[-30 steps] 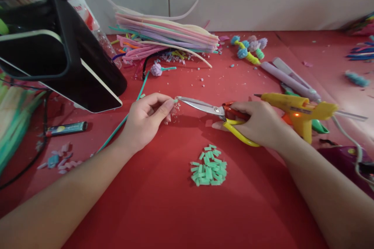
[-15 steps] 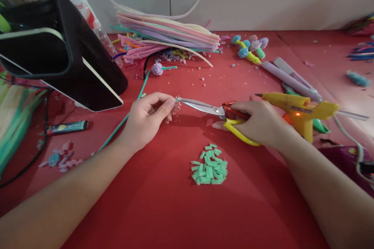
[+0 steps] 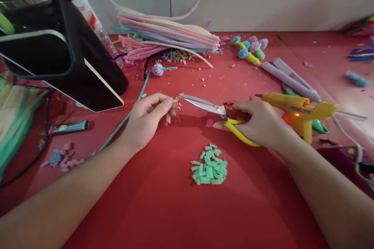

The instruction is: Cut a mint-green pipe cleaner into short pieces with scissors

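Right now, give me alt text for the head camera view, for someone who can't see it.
A left hand pinches a thin green strip beside scissors gripped in the right hand, above a pile of green cut pieces on a red table. A yellow glue gun lies behind.

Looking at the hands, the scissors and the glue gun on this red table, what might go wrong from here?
1. The scissors in the right hand point at the left hand, whose fingertips pinch a tiny green piece close to the blade tips; a slip may nick them.
2. The glue gun shows a lit lamp right behind the right hand, so the wrist may touch it.
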The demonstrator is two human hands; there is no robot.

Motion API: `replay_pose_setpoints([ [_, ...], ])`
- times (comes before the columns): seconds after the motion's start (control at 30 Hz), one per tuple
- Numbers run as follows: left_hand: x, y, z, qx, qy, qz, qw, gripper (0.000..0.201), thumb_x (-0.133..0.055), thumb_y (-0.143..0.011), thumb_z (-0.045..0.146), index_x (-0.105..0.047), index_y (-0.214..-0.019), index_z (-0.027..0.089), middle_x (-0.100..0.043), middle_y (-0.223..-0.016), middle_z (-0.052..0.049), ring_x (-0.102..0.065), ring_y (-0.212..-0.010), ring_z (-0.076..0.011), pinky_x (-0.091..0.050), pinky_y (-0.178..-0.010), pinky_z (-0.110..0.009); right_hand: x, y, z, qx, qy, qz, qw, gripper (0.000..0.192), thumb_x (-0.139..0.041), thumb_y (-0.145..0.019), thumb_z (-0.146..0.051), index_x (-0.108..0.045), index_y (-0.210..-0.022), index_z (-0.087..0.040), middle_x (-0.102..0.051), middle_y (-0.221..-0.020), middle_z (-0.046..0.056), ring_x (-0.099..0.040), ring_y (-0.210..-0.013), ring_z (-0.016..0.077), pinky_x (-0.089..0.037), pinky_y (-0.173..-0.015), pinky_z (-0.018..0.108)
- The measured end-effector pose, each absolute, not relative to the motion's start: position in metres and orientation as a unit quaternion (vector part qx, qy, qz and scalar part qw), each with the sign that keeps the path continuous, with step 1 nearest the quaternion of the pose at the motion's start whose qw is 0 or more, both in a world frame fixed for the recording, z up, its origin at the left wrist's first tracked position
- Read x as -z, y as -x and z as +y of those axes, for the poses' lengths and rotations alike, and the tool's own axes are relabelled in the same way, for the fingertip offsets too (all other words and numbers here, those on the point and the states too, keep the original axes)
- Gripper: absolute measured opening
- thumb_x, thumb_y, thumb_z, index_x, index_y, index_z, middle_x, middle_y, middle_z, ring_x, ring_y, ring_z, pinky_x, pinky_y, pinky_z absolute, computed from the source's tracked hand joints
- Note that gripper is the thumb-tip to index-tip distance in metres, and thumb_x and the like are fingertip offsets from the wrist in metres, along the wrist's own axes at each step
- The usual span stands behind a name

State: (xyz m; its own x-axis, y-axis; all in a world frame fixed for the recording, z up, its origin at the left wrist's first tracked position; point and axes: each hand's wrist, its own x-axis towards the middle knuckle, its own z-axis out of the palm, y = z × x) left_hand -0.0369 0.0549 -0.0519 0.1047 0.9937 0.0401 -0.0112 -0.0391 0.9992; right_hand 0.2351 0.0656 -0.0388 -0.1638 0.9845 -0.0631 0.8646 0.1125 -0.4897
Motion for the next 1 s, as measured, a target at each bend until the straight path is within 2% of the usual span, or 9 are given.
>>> replay_pose_setpoints([
  [0.33,0.0521,0.0372,0.0550,-0.479,-0.538,0.464,0.515,0.021,-0.062,-0.092,0.030,-0.066,-0.076,0.018,-0.063,-0.070,0.001,-0.052,-0.054,-0.0074,-0.042,-0.054,-0.023,0.0428,-0.2372,0.0641,-0.207,0.613,-0.748,0.146,0.064,-0.067,-0.063,-0.079,-0.036,-0.061,-0.023,-0.030,-0.059,-0.004,-0.025,-0.059,0.0117,-0.027,-0.053,0.029],
  [1.0,0.0469,0.0352,0.0534,-0.456,-0.542,0.489,0.509,0.027,-0.062,-0.091,0.032,-0.066,-0.069,0.018,-0.064,-0.065,-0.001,-0.050,-0.049,-0.0082,-0.038,-0.047,-0.023,0.0416,-0.2354,0.0632,-0.179,0.619,-0.752,0.140,0.066,-0.064,-0.062,-0.083,-0.037,-0.060,-0.023,-0.032,-0.055,-0.004,-0.026,-0.058,0.0125,-0.027,-0.053,0.028],
])
